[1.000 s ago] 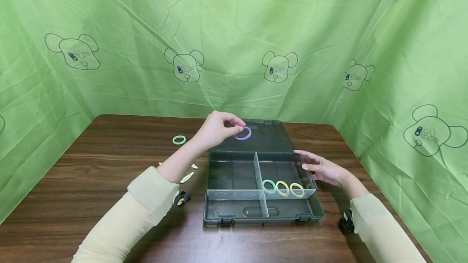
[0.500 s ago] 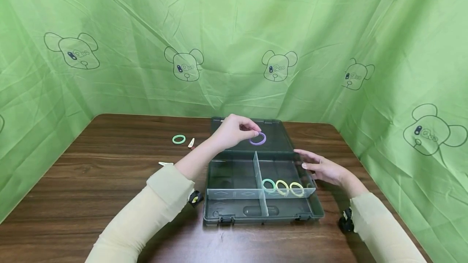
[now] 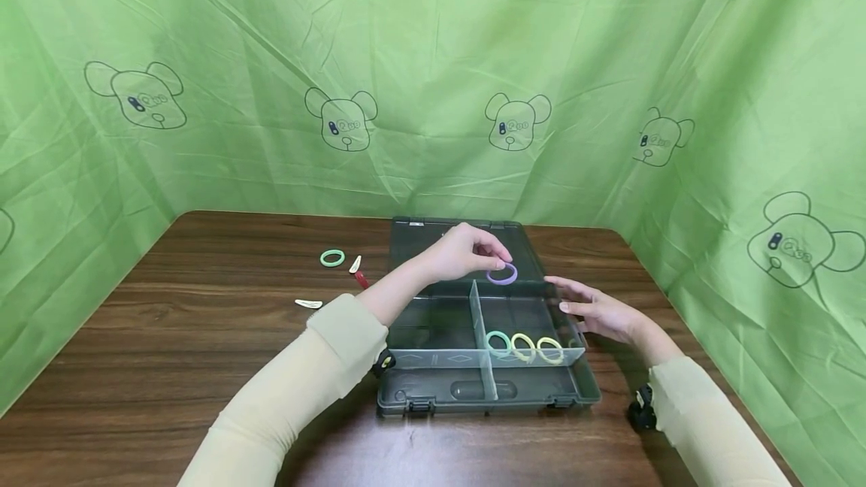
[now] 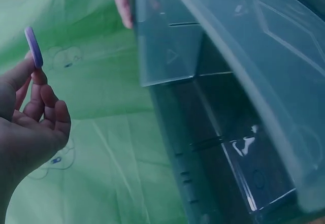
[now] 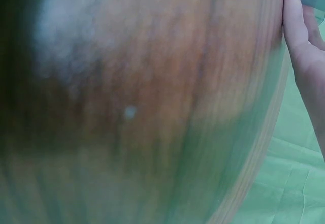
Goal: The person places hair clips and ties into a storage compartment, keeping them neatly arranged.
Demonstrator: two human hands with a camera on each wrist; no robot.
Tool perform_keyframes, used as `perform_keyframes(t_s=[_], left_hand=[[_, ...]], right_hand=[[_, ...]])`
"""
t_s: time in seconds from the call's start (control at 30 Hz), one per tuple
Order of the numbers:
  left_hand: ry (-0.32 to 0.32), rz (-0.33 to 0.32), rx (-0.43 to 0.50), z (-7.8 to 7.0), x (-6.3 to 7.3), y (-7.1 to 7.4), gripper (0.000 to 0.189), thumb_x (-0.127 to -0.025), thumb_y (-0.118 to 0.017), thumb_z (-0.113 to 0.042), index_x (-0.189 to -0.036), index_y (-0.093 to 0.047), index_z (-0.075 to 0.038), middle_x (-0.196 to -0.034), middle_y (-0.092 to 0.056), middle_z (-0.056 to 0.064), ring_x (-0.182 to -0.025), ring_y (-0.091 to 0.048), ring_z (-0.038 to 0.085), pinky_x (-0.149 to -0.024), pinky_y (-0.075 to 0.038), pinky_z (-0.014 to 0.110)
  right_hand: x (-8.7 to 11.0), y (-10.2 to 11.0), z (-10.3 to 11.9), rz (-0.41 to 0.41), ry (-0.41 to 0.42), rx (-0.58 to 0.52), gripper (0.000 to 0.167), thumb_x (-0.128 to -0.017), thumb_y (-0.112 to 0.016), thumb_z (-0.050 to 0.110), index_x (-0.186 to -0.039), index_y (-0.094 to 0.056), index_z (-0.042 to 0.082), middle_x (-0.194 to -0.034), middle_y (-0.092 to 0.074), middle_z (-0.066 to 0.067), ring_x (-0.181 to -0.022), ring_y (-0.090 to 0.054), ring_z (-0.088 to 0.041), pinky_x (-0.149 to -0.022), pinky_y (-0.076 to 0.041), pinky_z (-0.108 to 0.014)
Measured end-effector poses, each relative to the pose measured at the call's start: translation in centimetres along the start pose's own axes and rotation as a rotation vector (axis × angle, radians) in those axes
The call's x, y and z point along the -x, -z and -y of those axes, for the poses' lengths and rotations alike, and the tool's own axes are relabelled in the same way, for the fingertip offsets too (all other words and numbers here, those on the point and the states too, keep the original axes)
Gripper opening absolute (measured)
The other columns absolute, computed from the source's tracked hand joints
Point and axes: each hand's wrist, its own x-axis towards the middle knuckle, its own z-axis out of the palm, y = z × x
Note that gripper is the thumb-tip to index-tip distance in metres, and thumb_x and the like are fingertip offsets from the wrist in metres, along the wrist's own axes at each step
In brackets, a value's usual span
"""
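Observation:
My left hand (image 3: 467,252) pinches a purple hair tie (image 3: 502,274) between thumb and fingertips, above the back right compartment of a smoky clear divided box (image 3: 433,406). In the left wrist view the hair tie (image 4: 33,47) appears edge-on, beside the box wall (image 4: 167,56). The box lid (image 3: 413,246) lies folded back behind it. One turquoise hair tie (image 3: 498,344) and two yellow hair ties (image 3: 522,348) lean against the divider in the back right compartment. My right hand (image 3: 602,314) rests against the box's right side, fingers extended toward its back corner.
Left of the box on the wooden table (image 3: 169,337) lie a green hair tie (image 3: 332,258), a pale hair clip (image 3: 355,264), a red clip (image 3: 361,279) partly behind my left arm, and another pale clip (image 3: 308,304). Green cloth (image 3: 433,36) hangs around the table.
My left hand has moved right and slightly toward me with the purple hair tie, from over the lid to the back right compartment. My right hand has stayed in place.

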Motion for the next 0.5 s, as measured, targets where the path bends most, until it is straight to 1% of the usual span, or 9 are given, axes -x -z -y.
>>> perform_keyframes(t_s=[0.1,0.2,0.33,0.5], left_hand=[[-0.026,0.052,-0.020,0.4,-0.4,-0.8,0.012,-0.085,-0.070,-0.017,-0.096,-0.073,-0.012,-0.081,-0.070,-0.005,-0.070,-0.058,0.006,-0.065,-0.047,0.019],[-0.042,0.087,-0.058,0.9,-0.7,-1.5,0.013,-0.086,-0.069,-0.016,-0.097,-0.073,-0.012,-0.081,-0.069,-0.005,-0.073,-0.059,0.005,-0.069,-0.047,0.018],[-0.053,0.128,-0.113,1.4,-1.0,-2.3,0.013,-0.087,-0.068,-0.015,-0.098,-0.074,-0.013,-0.083,-0.070,-0.007,-0.074,-0.059,0.003,-0.071,-0.047,0.018],[-0.079,0.192,-0.188,2.0,-1.6,-3.1,0.011,-0.088,-0.066,-0.016,-0.096,-0.073,-0.015,-0.084,-0.070,-0.007,-0.074,-0.058,0.000,-0.072,-0.045,0.015]], right_hand=[[0.1,0.0,0.0,-0.005,-0.004,-0.002,0.058,-0.100,-0.042,0.011,-0.152,-0.015,0.021,-0.154,-0.014,-0.020,-0.129,-0.039,-0.014,-0.096,-0.043,-0.044],[0.1,0.0,0.0,-0.017,-0.013,-0.005,0.058,-0.100,-0.042,0.012,-0.151,-0.016,0.022,-0.154,-0.015,-0.019,-0.128,-0.040,-0.013,-0.096,-0.043,-0.045],[0.1,-0.2,0.2,-0.027,-0.015,-0.001,0.059,-0.100,-0.043,0.012,-0.151,-0.016,0.022,-0.153,-0.017,-0.019,-0.127,-0.042,-0.013,-0.095,-0.044,-0.044],[0.2,-0.3,0.4,-0.012,-0.003,-0.011,0.059,-0.100,-0.042,0.010,-0.152,-0.014,0.019,-0.152,-0.015,-0.023,-0.128,-0.041,-0.018,-0.095,-0.044,-0.044]])
